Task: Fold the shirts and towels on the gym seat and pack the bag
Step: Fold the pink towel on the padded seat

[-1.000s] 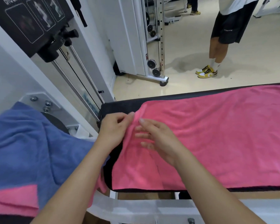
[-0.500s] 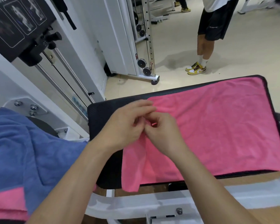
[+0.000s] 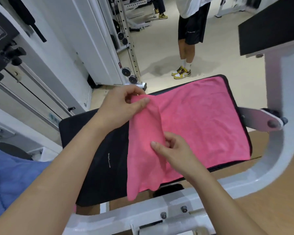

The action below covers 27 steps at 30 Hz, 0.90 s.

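My left hand (image 3: 122, 107) and right hand (image 3: 174, 154) have parted, both pinching the pink fleecy towel (image 3: 199, 122), its rumpled end lifted off the black padded seat (image 3: 95, 160).

Towel (image 3: 202, 119) lies on your seat pad (image 3: 95, 158) (right half, near corner overhanging); other cloth (image 3: 10, 180) left of pad; bystander (image 3: 190, 31) behind.

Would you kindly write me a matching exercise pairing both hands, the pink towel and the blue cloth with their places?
1 left hand
2 right hand
3 pink terry towel
4 blue cloth

a lies on the black padded seat
b pinches the towel's far corner
c left of the seat
d pinches a nearer towel fold

Pairs: 1-b, 2-d, 3-a, 4-c
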Motion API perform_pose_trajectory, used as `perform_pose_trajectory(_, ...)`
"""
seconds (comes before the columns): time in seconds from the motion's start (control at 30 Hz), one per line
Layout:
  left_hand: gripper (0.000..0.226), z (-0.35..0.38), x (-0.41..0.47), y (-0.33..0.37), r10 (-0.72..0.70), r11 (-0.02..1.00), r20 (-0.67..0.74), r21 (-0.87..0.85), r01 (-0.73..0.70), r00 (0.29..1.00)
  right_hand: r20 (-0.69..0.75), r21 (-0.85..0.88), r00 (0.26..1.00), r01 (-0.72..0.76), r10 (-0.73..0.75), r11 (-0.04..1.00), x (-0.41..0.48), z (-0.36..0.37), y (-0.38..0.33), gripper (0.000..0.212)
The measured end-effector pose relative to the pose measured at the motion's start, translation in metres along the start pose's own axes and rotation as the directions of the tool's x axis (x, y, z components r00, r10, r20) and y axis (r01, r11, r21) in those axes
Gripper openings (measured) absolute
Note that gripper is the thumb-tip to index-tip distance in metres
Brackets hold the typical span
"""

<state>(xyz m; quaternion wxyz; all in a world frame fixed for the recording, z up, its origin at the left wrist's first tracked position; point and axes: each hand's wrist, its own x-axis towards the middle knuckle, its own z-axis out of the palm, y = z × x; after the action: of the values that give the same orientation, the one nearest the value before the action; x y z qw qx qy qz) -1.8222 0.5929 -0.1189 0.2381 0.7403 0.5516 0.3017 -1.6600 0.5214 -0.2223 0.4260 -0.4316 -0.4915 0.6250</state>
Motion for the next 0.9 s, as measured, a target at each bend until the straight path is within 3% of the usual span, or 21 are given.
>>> perform_pose_trajectory(0.1,0.012,0.017,0.018,0.008,-0.031,0.998,0.053,0.058,0.028,0.998,-0.146,0.098,0.988,-0.042,0.056,0.994,-0.024,-0.036,0.008,0.009)
perform_pose_trajectory(0.23,0.013,0.057,0.037,0.023,0.021,0.999,-0.071,0.031,-0.019,0.997,-0.279,0.153,0.958,-0.026,0.069,0.988,-0.045,-0.085,0.008,0.019)
perform_pose_trajectory(0.33,0.006,0.087,0.056,0.033,0.055,0.991,-0.046,-0.12,-0.061,0.997,-0.227,-0.016,0.972,-0.059,0.054,0.998,-0.051,-0.109,0.012,0.014)
perform_pose_trajectory(0.4,0.008,0.106,0.071,0.037,0.091,0.982,-0.015,-0.167,-0.092,0.996,-0.264,-0.121,0.963,-0.086,0.051,0.989,-0.052,-0.122,0.019,0.005)
perform_pose_trajectory(0.43,0.009,0.116,0.08,0.038,0.11,0.981,-0.015,-0.157,-0.111,0.994,-0.306,-0.128,0.951,-0.091,0.048,0.988,-0.051,-0.128,0.024,0.013)
perform_pose_trajectory(0.6,0.011,0.156,0.119,0.045,0.151,0.986,-0.028,-0.071,-0.153,0.988,-0.559,-0.122,0.829,-0.064,-0.016,0.99,-0.048,-0.159,0.027,0.021)
perform_pose_trajectory(0.77,0.016,0.195,0.154,0.057,0.192,0.98,0.034,0.044,-0.193,0.981,-0.72,-0.376,0.66,-0.111,-0.215,0.92,-0.032,-0.184,0.041,0.01)
perform_pose_trajectory(0.9,0.02,0.224,0.172,0.05,0.188,0.959,0.069,0.201,-0.198,0.98,-0.742,-0.477,0.627,-0.245,-0.238,0.844,-0.017,-0.195,0.065,0.008)
